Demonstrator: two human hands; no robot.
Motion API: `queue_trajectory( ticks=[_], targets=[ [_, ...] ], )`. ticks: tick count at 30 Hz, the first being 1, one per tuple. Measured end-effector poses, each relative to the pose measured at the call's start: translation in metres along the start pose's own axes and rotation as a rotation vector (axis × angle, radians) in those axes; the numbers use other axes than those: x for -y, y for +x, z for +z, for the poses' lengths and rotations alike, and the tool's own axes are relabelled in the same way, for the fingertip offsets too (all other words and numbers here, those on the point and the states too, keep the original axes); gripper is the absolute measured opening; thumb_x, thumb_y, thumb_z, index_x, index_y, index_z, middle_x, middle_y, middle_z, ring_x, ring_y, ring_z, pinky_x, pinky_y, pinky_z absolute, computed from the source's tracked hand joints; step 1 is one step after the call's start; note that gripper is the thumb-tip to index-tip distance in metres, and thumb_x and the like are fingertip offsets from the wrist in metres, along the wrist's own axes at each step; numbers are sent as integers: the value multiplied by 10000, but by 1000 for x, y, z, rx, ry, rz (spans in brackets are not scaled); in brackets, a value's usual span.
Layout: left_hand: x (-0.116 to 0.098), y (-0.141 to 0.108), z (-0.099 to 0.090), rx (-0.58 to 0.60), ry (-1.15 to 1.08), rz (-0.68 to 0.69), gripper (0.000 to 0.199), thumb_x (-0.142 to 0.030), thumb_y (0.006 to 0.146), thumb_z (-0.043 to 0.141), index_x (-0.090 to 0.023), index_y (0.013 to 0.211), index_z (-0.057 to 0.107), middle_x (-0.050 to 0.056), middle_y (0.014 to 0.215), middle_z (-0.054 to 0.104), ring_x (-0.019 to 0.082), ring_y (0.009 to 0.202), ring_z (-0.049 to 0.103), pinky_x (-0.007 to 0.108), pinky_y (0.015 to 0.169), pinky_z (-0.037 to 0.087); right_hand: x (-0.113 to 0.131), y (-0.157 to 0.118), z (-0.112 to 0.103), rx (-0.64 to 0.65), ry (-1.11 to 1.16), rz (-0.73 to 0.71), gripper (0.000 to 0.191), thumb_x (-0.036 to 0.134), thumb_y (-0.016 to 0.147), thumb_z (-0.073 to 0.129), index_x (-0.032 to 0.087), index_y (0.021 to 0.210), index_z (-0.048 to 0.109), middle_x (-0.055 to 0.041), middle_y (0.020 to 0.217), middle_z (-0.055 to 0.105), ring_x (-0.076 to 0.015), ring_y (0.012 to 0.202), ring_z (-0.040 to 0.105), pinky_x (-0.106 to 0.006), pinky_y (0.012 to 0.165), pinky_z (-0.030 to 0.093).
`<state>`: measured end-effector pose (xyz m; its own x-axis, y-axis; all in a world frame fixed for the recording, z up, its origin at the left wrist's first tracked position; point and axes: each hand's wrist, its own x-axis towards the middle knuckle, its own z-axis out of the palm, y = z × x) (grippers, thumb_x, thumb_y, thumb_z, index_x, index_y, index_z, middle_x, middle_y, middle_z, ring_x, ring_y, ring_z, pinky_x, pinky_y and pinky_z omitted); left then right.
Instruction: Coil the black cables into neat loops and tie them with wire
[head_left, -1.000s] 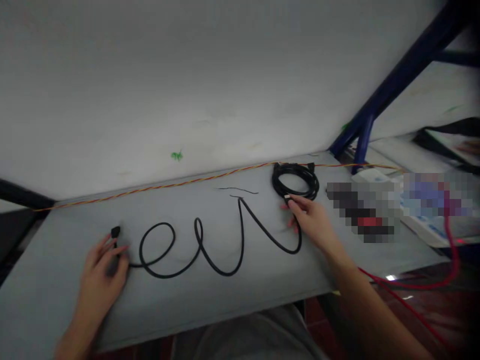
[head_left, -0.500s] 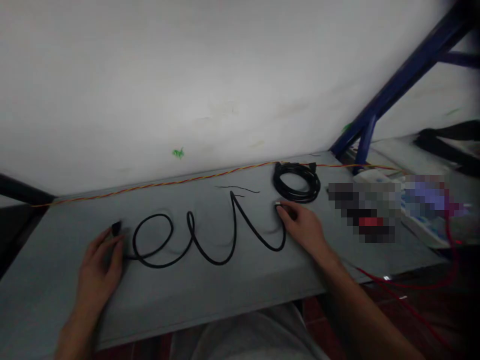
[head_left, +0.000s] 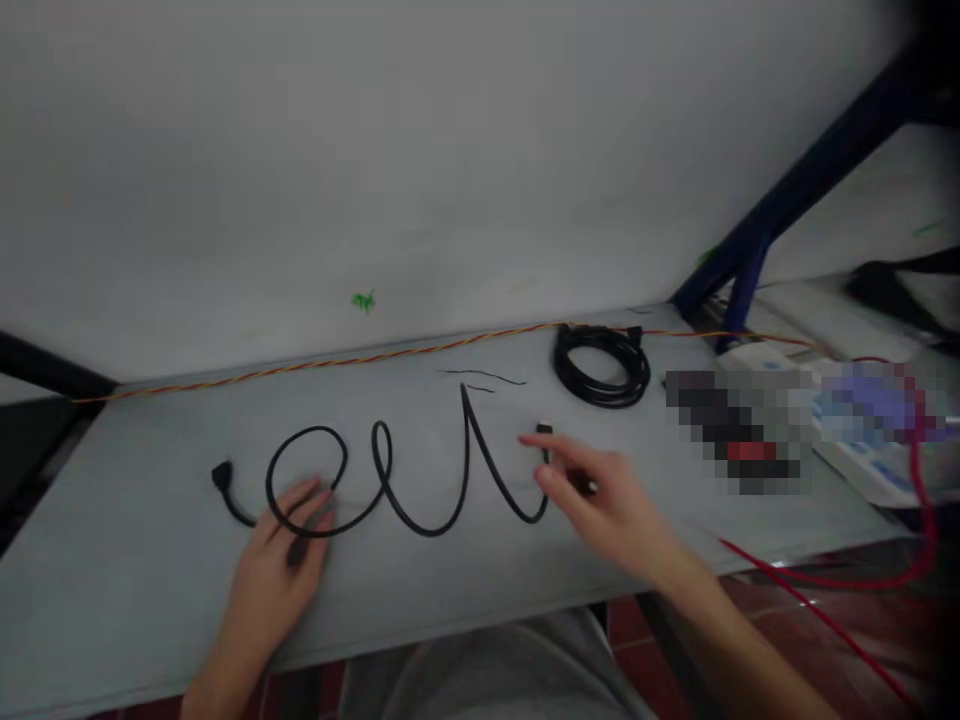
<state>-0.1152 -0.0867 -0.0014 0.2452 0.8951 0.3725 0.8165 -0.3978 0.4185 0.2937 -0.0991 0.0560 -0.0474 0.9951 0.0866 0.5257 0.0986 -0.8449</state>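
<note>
A black cable (head_left: 431, 533) lies in wavy loops across the grey table. Its left end has a black connector (head_left: 221, 476), and its right end has a plug (head_left: 544, 430) with a light metal tip. My left hand (head_left: 274, 570) is at the leftmost loop, fingers loosely stretched, with the cable crossing over them; it is not gripping the cable. My right hand (head_left: 600, 500) hovers by the plug, index finger pointing left and thumb apart, partly covering the cable there. Both hands are open.
Behind the cable lies a coiled black cable (head_left: 604, 400), near thin dark strands (head_left: 480, 374). A twisted red-yellow wire (head_left: 360, 360) runs along the wall. At right are a white power strip (head_left: 862, 480), blurred-out items, a red cord (head_left: 825, 583) and a blue frame leg (head_left: 795, 190).
My left hand has let go of the left connector and moved right to the first loop. My right hand has released the plug, which now stands free, slightly left of and lower than before.
</note>
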Motion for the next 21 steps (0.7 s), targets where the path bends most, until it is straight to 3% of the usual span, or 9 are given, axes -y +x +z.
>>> queue_trajectory(
  ticks=[2, 5, 10, 13, 16, 21],
  targets=[
    [2, 2, 2, -40, 26, -7, 317, -406, 984, 625, -243, 1242, 708, 97, 1282, 706, 286, 1188, 684, 496, 1083, 556, 17, -12, 7, 98, -47, -80, 457, 525, 961, 693, 244, 1322, 714, 21, 710, 684, -146, 554, 597, -268, 571, 461],
    [10, 6, 1, -41, 88, 4, 277, -442, 975, 618, -249, 1115, 759, 76, 1071, 744, 276, 1020, 706, 484, 974, 578, 29, -22, 21, 154, -163, -206, 268, 409, 1024, 638, 256, 1213, 750, -6, 785, 749, -168, 645, 698, -277, 632, 487],
    [28, 6, -11, 33, 169, 17, 304, -433, 983, 568, -273, 1139, 774, 59, 1012, 763, 277, 952, 700, 460, 903, 557, 36, -18, 26, -9, -227, -373, 229, 318, 1068, 574, 222, 1188, 743, -32, 770, 738, -159, 621, 668, -283, 610, 460],
    [42, -2, -22, 27, 186, 16, 286, -398, 962, 560, -272, 1091, 781, 53, 996, 764, 270, 928, 707, 430, 865, 565, 44, -8, 23, -108, -265, -462, 222, 303, 1060, 595, 208, 1194, 744, -10, 709, 679, -149, 590, 607, -290, 587, 416],
    [61, -15, -39, -10, 233, -30, 274, -389, 923, 558, -265, 1040, 773, 57, 999, 760, 283, 932, 709, 437, 869, 572, 53, 10, 26, -125, -300, -514, 223, 322, 1070, 580, 227, 1158, 762, 9, 677, 633, -128, 561, 540, -288, 575, 370],
    [94, -38, -71, 28, 315, -161, 309, -384, 856, 556, -277, 1076, 744, 62, 1023, 764, 322, 954, 709, 501, 908, 585, 62, 52, 55, -101, -386, -573, 305, 422, 1096, 515, 263, 1134, 773, -1, 721, 673, -128, 604, 552, -292, 593, 330]
  ],
)
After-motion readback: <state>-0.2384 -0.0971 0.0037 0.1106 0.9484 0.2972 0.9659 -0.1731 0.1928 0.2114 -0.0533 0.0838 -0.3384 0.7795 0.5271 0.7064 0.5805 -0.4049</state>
